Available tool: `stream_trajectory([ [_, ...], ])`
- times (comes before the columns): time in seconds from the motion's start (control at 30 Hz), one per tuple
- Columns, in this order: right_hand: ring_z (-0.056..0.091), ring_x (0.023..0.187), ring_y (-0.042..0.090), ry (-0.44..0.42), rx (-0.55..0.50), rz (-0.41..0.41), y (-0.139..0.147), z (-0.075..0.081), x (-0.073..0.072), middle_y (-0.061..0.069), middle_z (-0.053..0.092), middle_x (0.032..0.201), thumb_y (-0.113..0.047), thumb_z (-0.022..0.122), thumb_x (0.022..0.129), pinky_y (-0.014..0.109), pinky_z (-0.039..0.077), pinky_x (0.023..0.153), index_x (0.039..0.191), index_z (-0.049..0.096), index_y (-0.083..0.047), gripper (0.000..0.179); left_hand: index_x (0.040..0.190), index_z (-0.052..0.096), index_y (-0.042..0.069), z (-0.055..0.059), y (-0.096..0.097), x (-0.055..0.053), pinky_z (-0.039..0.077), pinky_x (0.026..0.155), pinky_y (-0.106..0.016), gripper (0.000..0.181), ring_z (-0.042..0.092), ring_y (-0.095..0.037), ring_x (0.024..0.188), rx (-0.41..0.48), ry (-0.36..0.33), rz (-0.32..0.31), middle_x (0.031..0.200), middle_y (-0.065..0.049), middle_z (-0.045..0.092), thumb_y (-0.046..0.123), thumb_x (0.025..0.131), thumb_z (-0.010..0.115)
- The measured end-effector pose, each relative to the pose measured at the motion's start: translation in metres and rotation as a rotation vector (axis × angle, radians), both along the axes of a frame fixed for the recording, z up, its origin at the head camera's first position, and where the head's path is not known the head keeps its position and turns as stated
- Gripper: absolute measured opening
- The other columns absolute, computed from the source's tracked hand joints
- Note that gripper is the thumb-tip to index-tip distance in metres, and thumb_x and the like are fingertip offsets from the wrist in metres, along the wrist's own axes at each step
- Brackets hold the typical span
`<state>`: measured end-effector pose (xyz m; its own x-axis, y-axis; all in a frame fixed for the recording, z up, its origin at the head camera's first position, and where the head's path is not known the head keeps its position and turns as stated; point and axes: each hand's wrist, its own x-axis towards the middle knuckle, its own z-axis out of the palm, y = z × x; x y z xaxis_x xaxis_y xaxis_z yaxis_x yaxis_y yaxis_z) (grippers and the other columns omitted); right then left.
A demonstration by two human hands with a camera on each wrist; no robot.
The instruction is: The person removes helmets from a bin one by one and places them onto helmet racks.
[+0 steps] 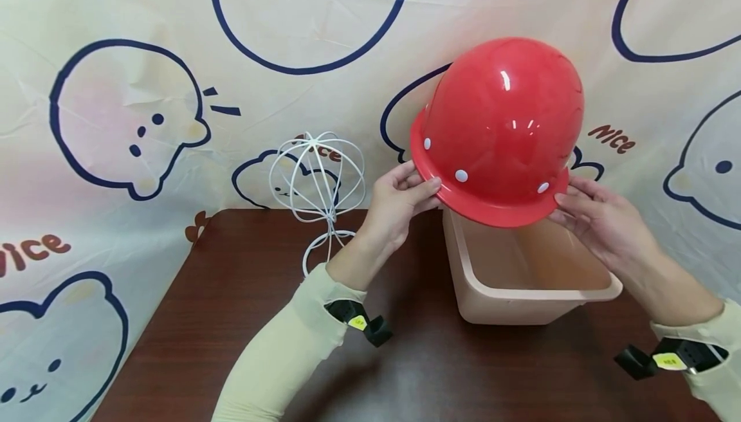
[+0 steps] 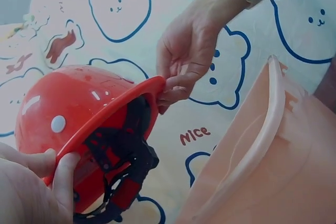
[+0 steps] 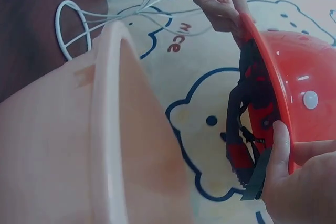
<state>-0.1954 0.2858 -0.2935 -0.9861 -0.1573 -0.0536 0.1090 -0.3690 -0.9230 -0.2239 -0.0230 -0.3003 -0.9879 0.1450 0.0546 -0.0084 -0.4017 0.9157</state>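
Both hands hold a red hard hat (image 1: 509, 126) in the air, above and behind a beige plastic bin (image 1: 509, 306). The left hand (image 1: 396, 206) pinches the brim at its left side, thumb on top. On the opposite side the right hand (image 1: 608, 226) pinches the brim between thumb and fingers. White round rivets dot the shell. In the left wrist view the dark inner harness and strap (image 2: 126, 182) show beneath the hard hat (image 2: 79, 103). The right wrist view also shows the harness (image 3: 252, 108) inside the brim, near the right hand (image 3: 299, 182).
A white wire stand (image 1: 330, 213) with a round cage top and ring base stands on the dark brown table (image 1: 231, 319), left of the bin and behind the left forearm. Behind the table hangs a cartoon-printed cloth (image 1: 133, 119).
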Motion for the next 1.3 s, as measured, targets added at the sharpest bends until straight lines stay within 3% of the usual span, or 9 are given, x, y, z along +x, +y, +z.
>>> stream_trajectory([
  [0.2, 0.074, 0.100, 0.020, 0.002, 0.060, -0.023, -0.011, 0.010, 0.002, -0.002, 0.070, 0.122, -0.005, 0.061, 0.100, 0.030, 0.060, 0.082, 0.136, 0.061, -0.023, 0.040, 0.136, 0.061, 0.009, 0.010, -0.014, 0.006, 0.059, 0.088, -0.035, 0.044, 0.074, -0.027, 0.101, -0.053, 0.009, 0.004, 0.112, -0.014, 0.068, 0.007, 0.094, 0.073],
  [0.43, 0.073, 0.100, 0.018, 0.033, 0.150, -0.010, -0.027, 0.021, 0.004, -0.002, 0.069, 0.123, -0.008, 0.063, 0.100, 0.028, 0.060, 0.083, 0.147, 0.047, -0.018, 0.051, 0.136, 0.061, 0.008, 0.021, -0.030, 0.014, 0.059, 0.086, -0.034, 0.043, 0.074, -0.028, 0.098, -0.071, 0.027, 0.009, 0.111, -0.015, 0.066, 0.004, 0.094, 0.072],
  [0.63, 0.074, 0.099, 0.018, 0.073, 0.238, -0.013, -0.044, 0.031, 0.003, -0.003, 0.071, 0.121, -0.011, 0.066, 0.099, 0.027, 0.059, 0.084, 0.138, 0.059, -0.021, 0.041, 0.137, 0.060, 0.005, 0.026, -0.044, 0.017, 0.059, 0.086, -0.034, 0.044, 0.075, -0.024, 0.093, -0.071, 0.007, 0.027, 0.109, -0.015, 0.065, 0.002, 0.095, 0.070],
  [0.87, 0.074, 0.098, 0.018, 0.049, 0.207, -0.018, -0.059, 0.041, 0.000, -0.003, 0.073, 0.116, -0.012, 0.070, 0.096, 0.027, 0.059, 0.083, 0.140, 0.054, -0.016, 0.047, 0.141, 0.056, 0.004, 0.034, -0.058, 0.018, 0.059, 0.087, -0.033, 0.047, 0.074, -0.024, 0.098, -0.105, 0.005, 0.044, 0.113, -0.015, 0.063, 0.002, 0.096, 0.068],
  [0.97, 0.074, 0.098, 0.018, 0.061, 0.192, 0.002, -0.066, 0.045, -0.002, -0.001, 0.073, 0.117, -0.010, 0.070, 0.096, 0.027, 0.059, 0.084, 0.144, 0.048, -0.012, 0.053, 0.143, 0.055, 0.005, 0.038, -0.064, 0.019, 0.059, 0.086, -0.032, 0.048, 0.074, -0.025, 0.100, -0.113, 0.009, 0.049, 0.114, -0.015, 0.063, 0.002, 0.097, 0.067],
  [1.3, 0.074, 0.097, 0.016, 0.100, 0.222, 0.007, -0.093, 0.053, -0.007, -0.002, 0.073, 0.114, -0.015, 0.073, 0.094, 0.026, 0.059, 0.084, 0.146, 0.047, -0.006, 0.059, 0.146, 0.052, 0.004, 0.047, -0.088, 0.022, 0.059, 0.087, -0.031, 0.050, 0.074, -0.020, 0.098, -0.132, 0.002, 0.072, 0.118, -0.013, 0.061, 0.004, 0.098, 0.066],
])
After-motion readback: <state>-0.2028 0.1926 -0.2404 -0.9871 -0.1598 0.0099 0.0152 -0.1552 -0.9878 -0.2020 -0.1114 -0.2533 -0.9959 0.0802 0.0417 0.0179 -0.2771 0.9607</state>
